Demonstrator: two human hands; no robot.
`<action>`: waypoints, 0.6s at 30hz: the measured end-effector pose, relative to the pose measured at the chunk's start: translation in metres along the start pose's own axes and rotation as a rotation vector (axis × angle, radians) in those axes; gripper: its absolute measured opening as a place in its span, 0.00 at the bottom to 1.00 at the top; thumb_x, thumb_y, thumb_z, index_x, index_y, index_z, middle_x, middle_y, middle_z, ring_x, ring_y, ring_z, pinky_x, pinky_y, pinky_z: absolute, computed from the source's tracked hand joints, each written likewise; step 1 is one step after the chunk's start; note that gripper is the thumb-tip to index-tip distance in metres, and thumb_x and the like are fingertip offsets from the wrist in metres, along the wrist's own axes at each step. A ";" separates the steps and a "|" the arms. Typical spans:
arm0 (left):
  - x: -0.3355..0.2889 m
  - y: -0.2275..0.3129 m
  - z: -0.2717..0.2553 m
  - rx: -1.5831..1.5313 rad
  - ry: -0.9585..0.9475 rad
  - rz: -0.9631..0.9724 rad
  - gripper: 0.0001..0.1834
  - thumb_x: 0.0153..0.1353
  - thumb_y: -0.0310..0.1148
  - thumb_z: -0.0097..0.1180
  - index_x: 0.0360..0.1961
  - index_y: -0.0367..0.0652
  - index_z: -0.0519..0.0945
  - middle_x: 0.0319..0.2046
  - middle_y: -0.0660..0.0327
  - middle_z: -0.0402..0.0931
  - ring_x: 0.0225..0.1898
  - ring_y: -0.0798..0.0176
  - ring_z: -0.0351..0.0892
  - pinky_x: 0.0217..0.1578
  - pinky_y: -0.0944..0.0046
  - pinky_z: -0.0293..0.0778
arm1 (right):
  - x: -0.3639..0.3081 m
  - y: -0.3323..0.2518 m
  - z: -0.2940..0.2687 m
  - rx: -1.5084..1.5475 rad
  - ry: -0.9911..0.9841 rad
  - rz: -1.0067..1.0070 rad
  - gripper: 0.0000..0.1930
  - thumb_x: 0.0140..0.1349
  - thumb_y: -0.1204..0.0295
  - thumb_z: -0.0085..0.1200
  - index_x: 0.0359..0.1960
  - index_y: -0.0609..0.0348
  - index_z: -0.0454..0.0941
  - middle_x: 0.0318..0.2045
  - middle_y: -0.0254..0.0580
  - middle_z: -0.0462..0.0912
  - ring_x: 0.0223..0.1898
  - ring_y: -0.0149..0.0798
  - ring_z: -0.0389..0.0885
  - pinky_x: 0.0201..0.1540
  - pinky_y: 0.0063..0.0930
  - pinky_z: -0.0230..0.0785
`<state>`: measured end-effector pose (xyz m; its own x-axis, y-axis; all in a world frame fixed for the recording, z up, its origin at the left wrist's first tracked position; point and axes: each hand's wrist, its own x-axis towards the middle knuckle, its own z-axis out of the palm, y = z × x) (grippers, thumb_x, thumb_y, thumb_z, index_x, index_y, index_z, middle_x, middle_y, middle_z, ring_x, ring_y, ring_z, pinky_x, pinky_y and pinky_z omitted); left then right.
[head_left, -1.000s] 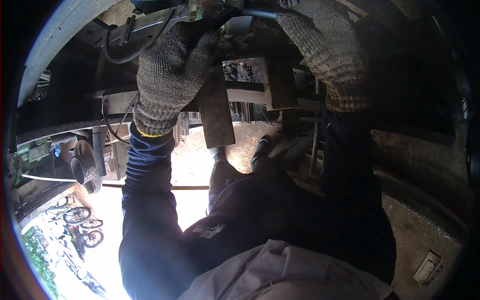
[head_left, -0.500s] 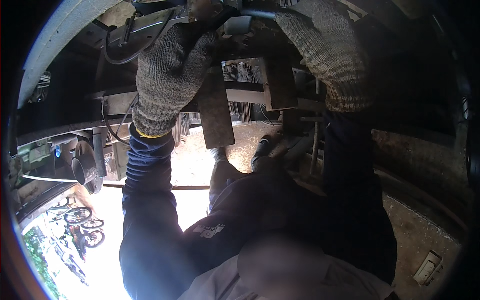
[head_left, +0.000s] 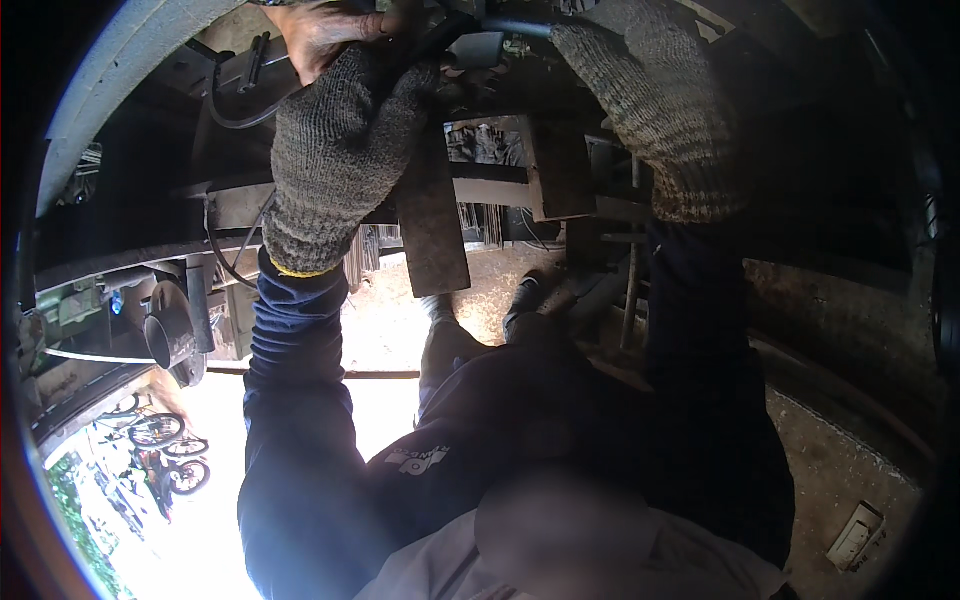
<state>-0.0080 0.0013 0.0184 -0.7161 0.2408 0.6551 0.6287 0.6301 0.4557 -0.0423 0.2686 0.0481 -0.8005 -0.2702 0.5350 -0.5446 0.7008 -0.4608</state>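
Observation:
Both my hands are raised into dark metalwork at the top, in grey knitted gloves. My right hand [head_left: 660, 110] is closed round the right end of a bluish-grey rod [head_left: 520, 27]. At the rod's left stands my left hand [head_left: 340, 160], closed beside a dark piece [head_left: 447, 38]; its fingertips are hidden. A small grey block [head_left: 476, 50] sits under the rod between the gloves. Another person's bare hand [head_left: 325, 35] reaches in just above my left glove, by a dark part I cannot make out.
Two flat plates hang below my hands, a long one [head_left: 435, 230] and a shorter one [head_left: 560, 175]. A thin cable [head_left: 240, 122] loops at the left, above a round metal tube [head_left: 168, 335]. Bicycles [head_left: 165, 440] stand outside in bright light. A pale box [head_left: 855, 535] lies lower right.
The other person's bare hand has come into view at the top, over my left glove. My own hands have barely moved.

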 end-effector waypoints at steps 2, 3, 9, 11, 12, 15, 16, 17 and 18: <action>-0.003 0.000 -0.002 -0.032 -0.031 -0.069 0.15 0.68 0.32 0.63 0.53 0.39 0.84 0.42 0.53 0.88 0.40 0.58 0.89 0.42 0.62 0.82 | -0.003 -0.001 -0.003 0.096 -0.096 0.185 0.15 0.67 0.62 0.63 0.50 0.57 0.84 0.46 0.51 0.86 0.49 0.53 0.85 0.55 0.46 0.77; -0.003 0.001 -0.002 -0.050 -0.047 -0.100 0.14 0.69 0.30 0.61 0.54 0.38 0.84 0.43 0.54 0.88 0.41 0.63 0.88 0.44 0.64 0.80 | -0.004 0.001 -0.001 0.028 -0.015 0.086 0.16 0.67 0.62 0.63 0.50 0.58 0.84 0.46 0.51 0.87 0.49 0.54 0.85 0.55 0.46 0.78; 0.005 0.012 -0.008 0.126 -0.092 0.043 0.13 0.69 0.31 0.61 0.52 0.39 0.85 0.42 0.51 0.88 0.41 0.58 0.89 0.43 0.61 0.81 | -0.005 0.001 0.000 -0.088 0.039 -0.017 0.17 0.68 0.60 0.62 0.52 0.56 0.84 0.48 0.51 0.86 0.51 0.54 0.84 0.57 0.46 0.76; 0.007 0.012 -0.009 0.180 -0.094 0.072 0.13 0.70 0.32 0.61 0.52 0.39 0.85 0.43 0.50 0.88 0.42 0.57 0.89 0.44 0.60 0.81 | -0.002 -0.009 -0.002 -0.100 -0.001 0.042 0.17 0.69 0.59 0.60 0.53 0.55 0.84 0.50 0.51 0.86 0.53 0.53 0.83 0.59 0.46 0.75; 0.009 0.013 -0.009 0.207 -0.095 0.087 0.13 0.70 0.32 0.61 0.52 0.39 0.85 0.44 0.50 0.88 0.43 0.56 0.90 0.45 0.60 0.81 | -0.001 -0.012 -0.003 -0.092 -0.018 0.069 0.17 0.69 0.59 0.60 0.54 0.54 0.83 0.51 0.50 0.85 0.54 0.53 0.82 0.60 0.46 0.74; 0.017 0.026 -0.011 0.102 -0.071 -0.088 0.13 0.71 0.33 0.60 0.52 0.40 0.86 0.44 0.51 0.88 0.44 0.56 0.89 0.46 0.60 0.81 | 0.000 -0.017 -0.006 -0.046 -0.045 0.097 0.17 0.70 0.59 0.59 0.55 0.52 0.83 0.53 0.50 0.84 0.56 0.53 0.81 0.62 0.47 0.73; 0.019 0.027 -0.013 0.095 -0.074 -0.060 0.13 0.71 0.34 0.60 0.53 0.41 0.86 0.44 0.51 0.88 0.45 0.56 0.89 0.46 0.60 0.81 | -0.001 -0.018 -0.006 -0.016 -0.037 0.072 0.18 0.70 0.59 0.59 0.56 0.52 0.83 0.53 0.50 0.84 0.56 0.53 0.81 0.62 0.47 0.73; 0.022 0.027 -0.013 0.087 -0.077 -0.031 0.14 0.71 0.34 0.59 0.53 0.41 0.86 0.44 0.52 0.88 0.45 0.56 0.89 0.46 0.60 0.81 | -0.001 -0.018 -0.006 0.014 -0.030 0.046 0.18 0.70 0.59 0.59 0.56 0.52 0.82 0.54 0.49 0.84 0.56 0.53 0.81 0.62 0.47 0.73; 0.025 0.027 -0.014 0.080 -0.081 -0.001 0.14 0.72 0.34 0.59 0.53 0.41 0.86 0.44 0.52 0.88 0.46 0.56 0.89 0.47 0.60 0.81 | -0.002 -0.017 -0.006 -0.022 -0.003 0.011 0.18 0.70 0.59 0.59 0.56 0.52 0.82 0.54 0.49 0.84 0.57 0.53 0.81 0.62 0.47 0.73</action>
<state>-0.0043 0.0137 0.0557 -0.7411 0.2966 0.6023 0.6037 0.6868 0.4047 -0.0302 0.2613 0.0589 -0.8071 -0.2646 0.5278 -0.5302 0.7182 -0.4508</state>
